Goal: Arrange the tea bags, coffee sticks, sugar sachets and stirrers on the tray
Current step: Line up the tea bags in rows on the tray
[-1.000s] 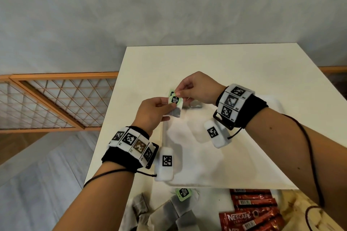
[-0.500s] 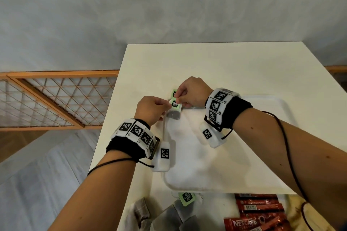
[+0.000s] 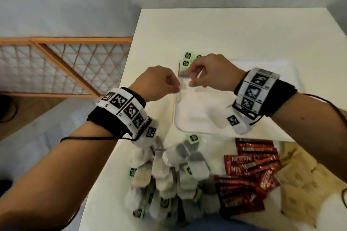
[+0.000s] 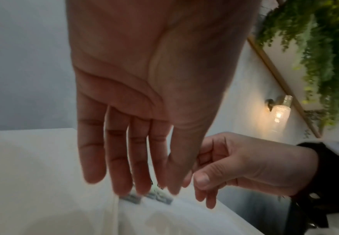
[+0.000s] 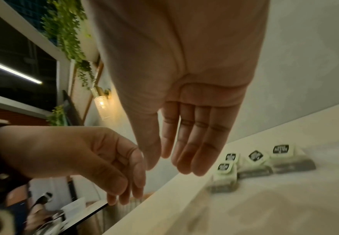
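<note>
Several tea bags [image 3: 185,63] with green tags lie side by side in the far-left corner of the white tray [image 3: 206,118]; the right wrist view shows them as a row of tea bags [image 5: 255,165]. My left hand [image 3: 175,86] hovers at the tray's left rim, fingers relaxed and holding nothing. My right hand [image 3: 191,78] hangs just above the nearest tea bag [image 5: 225,174], also holding nothing. In the wrist views my left hand [image 4: 144,189] and right hand [image 5: 174,165] show loose, nearly straight fingers.
Close to me, before the tray, lie a pile of tea bags [image 3: 169,174], red coffee sticks [image 3: 249,172] and brown sugar sachets [image 3: 309,184]. The cream table [image 3: 187,30] ends just left of the tray; a wooden lattice rail [image 3: 65,65] stands beyond that edge.
The tea bag that both hands were pinching now lies in the tray's far-left corner. Both hands have let go and drawn slightly back.
</note>
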`<state>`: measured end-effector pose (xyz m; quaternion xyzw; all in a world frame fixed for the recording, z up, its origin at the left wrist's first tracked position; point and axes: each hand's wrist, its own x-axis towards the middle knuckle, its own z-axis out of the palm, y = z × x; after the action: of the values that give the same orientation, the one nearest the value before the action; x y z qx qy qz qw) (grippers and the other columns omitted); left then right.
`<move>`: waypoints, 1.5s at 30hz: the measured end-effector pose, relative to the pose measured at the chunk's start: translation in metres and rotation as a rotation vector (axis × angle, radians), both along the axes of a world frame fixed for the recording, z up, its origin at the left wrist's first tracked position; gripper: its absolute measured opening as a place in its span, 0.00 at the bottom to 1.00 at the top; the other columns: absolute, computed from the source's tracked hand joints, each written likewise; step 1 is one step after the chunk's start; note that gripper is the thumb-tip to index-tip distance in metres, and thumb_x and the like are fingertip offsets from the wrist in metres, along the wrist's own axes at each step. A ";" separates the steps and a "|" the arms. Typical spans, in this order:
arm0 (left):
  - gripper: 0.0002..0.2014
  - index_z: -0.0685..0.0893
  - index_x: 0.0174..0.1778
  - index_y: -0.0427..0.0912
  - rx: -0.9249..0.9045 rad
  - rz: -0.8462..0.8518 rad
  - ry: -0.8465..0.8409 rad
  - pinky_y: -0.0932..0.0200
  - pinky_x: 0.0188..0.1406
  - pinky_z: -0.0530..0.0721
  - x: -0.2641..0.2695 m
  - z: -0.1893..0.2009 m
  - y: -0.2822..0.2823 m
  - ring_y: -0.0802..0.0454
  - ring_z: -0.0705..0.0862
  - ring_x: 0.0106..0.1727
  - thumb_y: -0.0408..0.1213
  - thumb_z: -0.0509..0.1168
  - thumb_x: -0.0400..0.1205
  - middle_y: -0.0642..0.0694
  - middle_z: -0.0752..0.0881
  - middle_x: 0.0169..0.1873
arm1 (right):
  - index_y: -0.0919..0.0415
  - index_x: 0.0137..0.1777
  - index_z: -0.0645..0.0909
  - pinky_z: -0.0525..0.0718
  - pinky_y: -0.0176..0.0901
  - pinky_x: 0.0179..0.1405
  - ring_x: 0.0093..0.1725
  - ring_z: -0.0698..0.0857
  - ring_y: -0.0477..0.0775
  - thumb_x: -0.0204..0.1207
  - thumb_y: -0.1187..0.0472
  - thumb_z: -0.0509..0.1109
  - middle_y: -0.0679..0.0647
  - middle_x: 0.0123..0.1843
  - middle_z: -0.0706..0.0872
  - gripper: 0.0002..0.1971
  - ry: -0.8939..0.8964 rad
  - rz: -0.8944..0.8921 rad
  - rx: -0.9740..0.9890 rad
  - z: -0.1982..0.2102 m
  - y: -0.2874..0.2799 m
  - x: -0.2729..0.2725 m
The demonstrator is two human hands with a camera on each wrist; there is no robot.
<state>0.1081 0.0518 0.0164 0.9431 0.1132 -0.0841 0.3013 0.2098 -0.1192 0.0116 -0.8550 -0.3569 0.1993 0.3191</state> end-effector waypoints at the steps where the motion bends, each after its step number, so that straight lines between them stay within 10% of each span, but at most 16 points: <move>1: 0.08 0.89 0.51 0.48 0.060 -0.065 0.070 0.66 0.43 0.77 -0.017 0.001 -0.005 0.60 0.82 0.43 0.44 0.74 0.77 0.55 0.88 0.45 | 0.56 0.50 0.88 0.75 0.21 0.34 0.29 0.82 0.29 0.68 0.63 0.81 0.48 0.40 0.89 0.11 0.003 0.057 -0.016 0.000 -0.008 -0.019; 5: 0.10 0.88 0.52 0.52 0.173 -0.216 0.242 0.54 0.55 0.83 -0.069 -0.006 -0.023 0.58 0.83 0.47 0.47 0.74 0.76 0.56 0.89 0.49 | 0.50 0.51 0.89 0.79 0.27 0.41 0.37 0.85 0.36 0.67 0.56 0.82 0.43 0.40 0.91 0.12 0.045 0.265 -0.166 -0.007 -0.035 -0.077; 14: 0.32 0.75 0.66 0.52 0.312 -0.253 0.237 0.57 0.47 0.74 -0.119 -0.040 -0.061 0.53 0.82 0.53 0.55 0.77 0.69 0.54 0.82 0.56 | 0.43 0.58 0.71 0.80 0.44 0.37 0.43 0.78 0.44 0.54 0.40 0.84 0.43 0.56 0.73 0.35 -0.126 0.489 -0.420 -0.031 -0.072 -0.150; 21: 0.19 0.81 0.58 0.48 0.205 -0.141 0.209 0.55 0.48 0.78 -0.116 -0.032 -0.063 0.49 0.85 0.50 0.46 0.75 0.74 0.50 0.87 0.47 | 0.51 0.49 0.84 0.80 0.43 0.41 0.44 0.83 0.45 0.73 0.56 0.73 0.43 0.49 0.85 0.06 -0.133 0.422 -0.330 -0.025 -0.080 -0.150; 27: 0.06 0.81 0.50 0.41 -0.170 -0.007 0.137 0.53 0.37 0.88 -0.118 -0.009 -0.067 0.53 0.91 0.34 0.39 0.67 0.81 0.46 0.90 0.40 | 0.51 0.47 0.88 0.81 0.34 0.45 0.45 0.85 0.41 0.74 0.59 0.75 0.43 0.49 0.83 0.04 0.010 0.353 -0.133 0.004 -0.087 -0.133; 32: 0.10 0.83 0.50 0.42 -0.175 -0.037 0.108 0.61 0.30 0.87 -0.117 -0.004 -0.074 0.49 0.89 0.31 0.34 0.75 0.76 0.43 0.90 0.36 | 0.48 0.59 0.75 0.81 0.43 0.42 0.45 0.84 0.46 0.64 0.45 0.81 0.44 0.56 0.76 0.26 -0.089 0.222 -0.140 -0.006 -0.078 -0.137; 37: 0.05 0.88 0.41 0.48 -0.236 -0.013 -0.030 0.73 0.30 0.76 -0.120 -0.005 -0.073 0.64 0.82 0.30 0.38 0.77 0.74 0.54 0.87 0.34 | 0.53 0.46 0.80 0.83 0.50 0.48 0.44 0.86 0.52 0.72 0.53 0.77 0.46 0.43 0.85 0.09 -0.063 0.112 -0.109 -0.021 -0.070 -0.140; 40: 0.03 0.88 0.43 0.48 -0.231 0.034 -0.042 0.66 0.39 0.78 -0.127 -0.010 -0.067 0.61 0.83 0.37 0.42 0.74 0.77 0.55 0.88 0.36 | 0.53 0.46 0.81 0.84 0.50 0.46 0.42 0.85 0.47 0.66 0.43 0.79 0.45 0.42 0.86 0.18 0.001 0.044 -0.119 -0.020 -0.074 -0.149; 45: 0.04 0.83 0.47 0.45 -0.205 0.047 -0.017 0.63 0.38 0.77 -0.139 -0.019 -0.055 0.58 0.83 0.39 0.41 0.68 0.82 0.52 0.87 0.40 | 0.51 0.54 0.72 0.81 0.47 0.38 0.47 0.77 0.48 0.54 0.31 0.80 0.44 0.54 0.76 0.35 -0.219 0.420 -0.368 -0.022 -0.076 -0.187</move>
<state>-0.0313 -0.0028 -0.0029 0.9051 0.1236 -0.0802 0.3989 0.0233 -0.1957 -0.0099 -0.8223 -0.5164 0.2287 0.0702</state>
